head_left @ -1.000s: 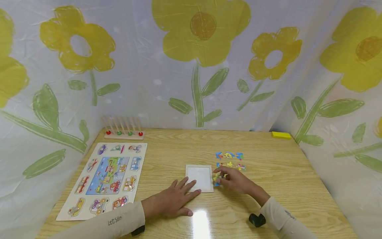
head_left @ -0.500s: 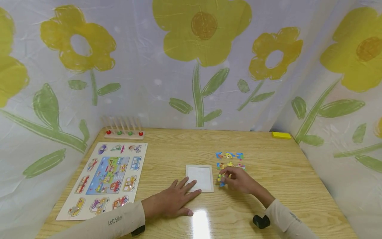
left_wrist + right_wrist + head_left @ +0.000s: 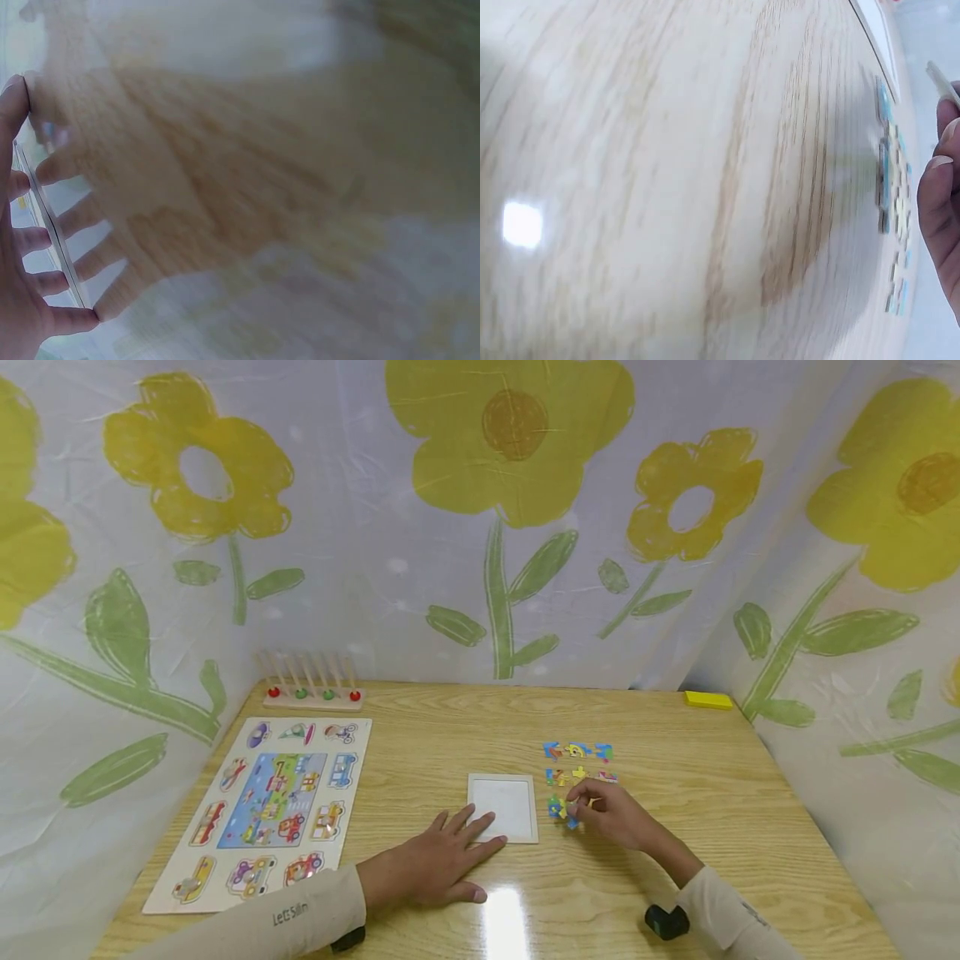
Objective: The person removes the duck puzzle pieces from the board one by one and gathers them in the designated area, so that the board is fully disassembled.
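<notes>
My left hand (image 3: 442, 864) lies with fingers spread over the lower left corner of a small white puzzle tray (image 3: 513, 806) with a pale wooden rim. In the left wrist view, the fingertips of the left hand (image 3: 34, 262) rest along the tray's edge. To the right of the tray, my right hand (image 3: 611, 814) is over the nearest row of jigsaw pieces (image 3: 556, 807). The right wrist view shows a thin jigsaw piece (image 3: 942, 81) pinched between thumb and fingers, raised above the pieces on the table. Part of the nearest row is hidden behind the fingers.
Two more rows of colourful jigsaw pieces (image 3: 577, 750) lie beyond the right hand. At left is a large vehicle peg puzzle board (image 3: 352, 777), with a bead-and-peg stand (image 3: 313, 700) behind it. A yellow block (image 3: 707, 699) sits at the table's back right corner.
My right hand has shifted rightward, away from the tray's edge, and a green-and-blue jigsaw piece now shows where its fingers were. My left hand has stayed in place.
</notes>
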Demonstrator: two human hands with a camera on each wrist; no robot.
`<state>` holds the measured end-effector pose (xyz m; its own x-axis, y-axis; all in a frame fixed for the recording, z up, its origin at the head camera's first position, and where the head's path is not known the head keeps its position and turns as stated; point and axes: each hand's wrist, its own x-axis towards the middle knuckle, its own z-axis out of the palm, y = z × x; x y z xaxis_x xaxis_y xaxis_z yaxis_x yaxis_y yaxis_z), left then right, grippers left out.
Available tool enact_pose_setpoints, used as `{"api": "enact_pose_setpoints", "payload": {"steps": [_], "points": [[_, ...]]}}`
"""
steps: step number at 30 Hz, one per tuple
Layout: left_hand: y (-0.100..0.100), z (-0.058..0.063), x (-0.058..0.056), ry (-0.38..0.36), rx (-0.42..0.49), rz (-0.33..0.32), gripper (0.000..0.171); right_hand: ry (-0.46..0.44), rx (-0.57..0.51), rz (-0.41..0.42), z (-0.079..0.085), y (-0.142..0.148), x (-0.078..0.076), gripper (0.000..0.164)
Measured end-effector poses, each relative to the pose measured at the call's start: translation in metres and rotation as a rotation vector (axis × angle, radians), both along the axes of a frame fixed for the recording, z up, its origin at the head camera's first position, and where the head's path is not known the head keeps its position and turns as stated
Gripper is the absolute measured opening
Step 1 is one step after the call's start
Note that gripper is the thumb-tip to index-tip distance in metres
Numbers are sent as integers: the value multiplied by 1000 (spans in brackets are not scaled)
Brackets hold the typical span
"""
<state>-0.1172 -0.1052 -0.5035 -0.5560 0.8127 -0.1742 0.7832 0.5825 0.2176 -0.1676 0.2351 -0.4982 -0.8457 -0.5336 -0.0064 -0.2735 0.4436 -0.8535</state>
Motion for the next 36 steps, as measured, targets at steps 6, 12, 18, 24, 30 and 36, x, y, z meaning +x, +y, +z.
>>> {"api": "enact_pose_setpoints", "payload": {"steps": [6,12,18,24,30,36], "points": [[0,2,0,-5,2,1,71,-23,-32,-17,0,8,3,17],[-1,3,0,-4,4,-4,71,-38,-29,-32,-3,17,5,17],[-1,2,0,-5,11,-6,71,-32,-17,-36,-6,27,4,19],[-1,1,0,1,5,-6,71,-48,-29,-41,-3,38,5,23],[-1,3,0,4,16,-14,71,-75,-31,-74,-3,50,5,25],[0,2,0,-8,12,-6,71,-45,11,-142,-6,61,4,22]]}}
